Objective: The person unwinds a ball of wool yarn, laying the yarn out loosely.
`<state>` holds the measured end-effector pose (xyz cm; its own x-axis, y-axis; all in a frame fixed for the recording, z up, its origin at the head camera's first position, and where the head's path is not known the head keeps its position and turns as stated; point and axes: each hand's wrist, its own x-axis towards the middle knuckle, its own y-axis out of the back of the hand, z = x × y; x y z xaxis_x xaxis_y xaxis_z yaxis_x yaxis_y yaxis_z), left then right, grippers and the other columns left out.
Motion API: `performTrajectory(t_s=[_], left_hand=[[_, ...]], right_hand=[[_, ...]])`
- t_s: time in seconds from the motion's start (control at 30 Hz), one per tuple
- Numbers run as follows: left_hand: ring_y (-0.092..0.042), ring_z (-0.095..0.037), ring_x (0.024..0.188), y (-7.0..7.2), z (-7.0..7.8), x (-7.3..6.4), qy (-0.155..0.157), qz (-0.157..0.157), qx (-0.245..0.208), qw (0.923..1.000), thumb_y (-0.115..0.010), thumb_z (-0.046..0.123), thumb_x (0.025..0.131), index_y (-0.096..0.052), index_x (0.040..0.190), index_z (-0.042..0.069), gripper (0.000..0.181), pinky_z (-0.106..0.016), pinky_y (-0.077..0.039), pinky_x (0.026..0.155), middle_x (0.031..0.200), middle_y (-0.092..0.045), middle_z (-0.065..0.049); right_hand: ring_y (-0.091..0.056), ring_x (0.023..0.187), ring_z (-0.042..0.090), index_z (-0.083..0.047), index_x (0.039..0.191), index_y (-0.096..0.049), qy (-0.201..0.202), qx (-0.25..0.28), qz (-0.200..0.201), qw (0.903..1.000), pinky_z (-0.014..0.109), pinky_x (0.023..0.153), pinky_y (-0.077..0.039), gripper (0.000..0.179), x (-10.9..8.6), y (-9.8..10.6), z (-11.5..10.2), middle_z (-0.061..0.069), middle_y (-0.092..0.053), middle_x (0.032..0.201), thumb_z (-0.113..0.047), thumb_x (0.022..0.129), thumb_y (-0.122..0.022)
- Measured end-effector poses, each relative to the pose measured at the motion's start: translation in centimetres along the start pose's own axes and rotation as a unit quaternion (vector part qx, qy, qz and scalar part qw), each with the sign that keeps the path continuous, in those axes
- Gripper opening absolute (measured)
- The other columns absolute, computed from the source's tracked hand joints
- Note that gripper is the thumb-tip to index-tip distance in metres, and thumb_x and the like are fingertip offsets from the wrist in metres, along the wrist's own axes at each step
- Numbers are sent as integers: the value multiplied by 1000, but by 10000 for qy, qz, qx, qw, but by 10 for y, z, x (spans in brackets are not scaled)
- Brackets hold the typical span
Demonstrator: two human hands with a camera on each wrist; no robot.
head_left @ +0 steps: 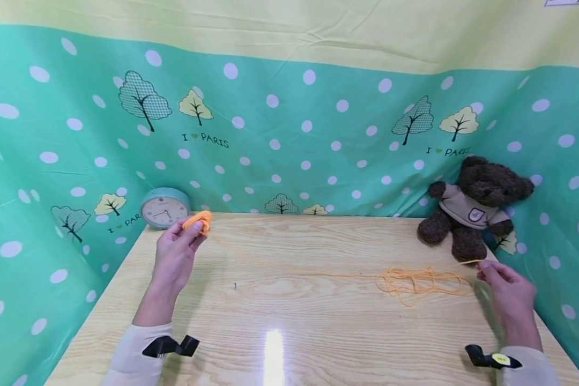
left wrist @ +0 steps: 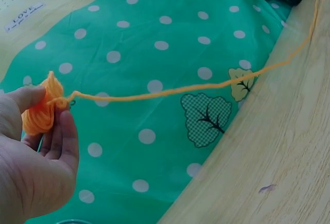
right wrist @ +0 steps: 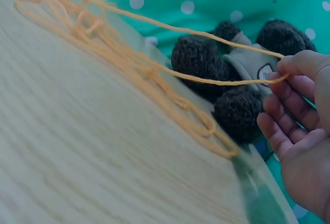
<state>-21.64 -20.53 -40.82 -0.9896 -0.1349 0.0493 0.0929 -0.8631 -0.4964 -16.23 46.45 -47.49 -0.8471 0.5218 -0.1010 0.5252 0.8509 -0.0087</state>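
My left hand (head_left: 176,254) is raised over the table's left side, in front of the clock, and pinches a small wound bundle of orange yarn (head_left: 202,221) between thumb and fingers. From that bundle a single strand (left wrist: 170,91) runs right, down to the table and into a loose tangle of yarn (head_left: 420,281). Over at the right, my right hand (head_left: 509,292) pinches a loop of the yarn between thumb and index finger. In the right wrist view two strands (right wrist: 221,83) stretch from those fingertips back to the tangle (right wrist: 134,69) on the wood.
A dark brown teddy bear (head_left: 477,206) in a grey shirt sits at the back right, just behind my right hand. A teal round clock (head_left: 165,208) stands at the back left. Polka-dot cloth (head_left: 289,123) walls the wooden table (head_left: 318,332). A tiny dark bit (head_left: 235,286) lies left of centre.
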Motion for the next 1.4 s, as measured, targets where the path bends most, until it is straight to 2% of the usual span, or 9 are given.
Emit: performTrajectory(t_s=[0.23, 0.33, 0.5, 0.63, 0.77, 0.93, 1.1, 1.23, 1.4], left_hand=[[-70, -7, 96, 0, 0, 0, 11, -88, 74, 9999, -65, 6, 101, -68, 112, 12, 13, -18, -59, 86, 109, -73, 3], [-71, -7, 96, 0, 0, 1, 6, -136, 134, 9998, -66, 6, 100, -68, 112, 12, 13, -18, -59, 86, 109, -73, 3], [-71, -7, 97, 0, -1, 1, -38, -230, 173, 9996, -66, 7, 100, -67, 114, 12, 15, -18, -59, 86, 111, -73, 3], [-71, -7, 97, -1, 0, 1, -42, -239, 192, 9995, -67, 7, 100, -67, 116, 11, 16, -18, -59, 85, 111, -73, 3], [-71, -6, 96, -3, 0, 0, 8, -184, 230, 9996, -67, 8, 100, -66, 116, 11, 17, -17, -59, 85, 111, -74, 3], [-70, -7, 97, -4, 1, -1, 61, -112, 291, 9995, -67, 9, 100, -66, 116, 11, 16, -17, -59, 85, 110, -74, 4], [-71, -6, 97, -4, 1, -1, 41, -157, 300, 9994, -69, 10, 99, -64, 119, 10, 20, -17, -59, 85, 111, -73, 4], [-71, -6, 96, -4, 1, -1, 26, -209, 250, 9995, -69, 9, 99, -63, 119, 9, 21, -17, -59, 85, 111, -73, 3], [-70, -7, 97, -5, 1, -2, 74, -116, 340, 9993, -69, 10, 99, -64, 119, 10, 20, -17, -59, 85, 111, -73, 4]], right_hand=[[-65, 80, -3, -17, 113, -79, -93, -364, 190, 9991, 8, 67, -53, 21, 6, 8, 13, -22, -73, 85, -27, 95, -75], [-62, 85, -5, -19, 121, -77, -252, -401, 340, 9983, 7, 67, -51, 27, 6, 11, 14, -25, -71, 89, -30, 96, -74], [-59, 91, -4, -23, 128, -73, -408, -253, 534, 9974, 8, 68, -47, 38, 2, 14, 3, -27, -71, 93, -37, 93, -77], [-61, 90, -6, -22, 128, -73, -236, -221, 552, 9979, 7, 69, -46, 40, -4, 6, -14, -27, -72, 93, -38, 91, -78], [-64, 90, -5, -17, 125, -74, 208, -58, 439, 9988, 6, 74, -45, 35, -11, -14, -30, -24, -74, 95, -31, 93, -77], [-68, 89, 0, -9, 117, -77, 840, 493, 156, 9951, 6, 80, -50, 22, -18, -49, -43, -15, -78, 94, -16, 96, -74], [-69, 90, 4, 0, 118, -74, 1321, 445, -289, 9898, 10, 83, -53, 25, -27, -90, -48, -10, -78, 96, -14, 97, -73], [-67, 93, 6, 4, 119, -72, 1573, 572, -630, 9839, 12, 87, -52, 26, -33, -120, -53, -7, -77, 98, -12, 98, -71], [-68, 91, 8, 5, 116, -72, 1656, 744, -885, 9794, 14, 86, -54, 24, -37, -155, -57, -5, -76, 96, -11, 98, -71]])
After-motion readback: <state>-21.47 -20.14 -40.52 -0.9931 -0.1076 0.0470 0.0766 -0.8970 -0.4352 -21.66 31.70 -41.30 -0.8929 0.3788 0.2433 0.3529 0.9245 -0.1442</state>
